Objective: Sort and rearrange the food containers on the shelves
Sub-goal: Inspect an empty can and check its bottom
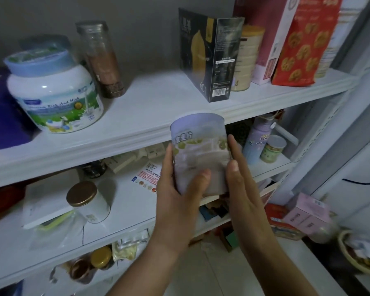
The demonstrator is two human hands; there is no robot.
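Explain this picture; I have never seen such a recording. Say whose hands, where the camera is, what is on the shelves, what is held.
One picture, from a camera on a person's head, looking down. No machine: two bare hands. The left hand grips a can, thumb across its front; the right hand lies flat against its side. The top shelf bears a tub, a tall jar, a black box and a red bag. The lower shelf bears a gold-lidded jar and a bottle.

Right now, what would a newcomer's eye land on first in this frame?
The pale canister at centre, gripped by the left hand with the right hand pressed to its side. Next, the white blue-lidded tub at the left of the upper shelf and the red bag at its right.
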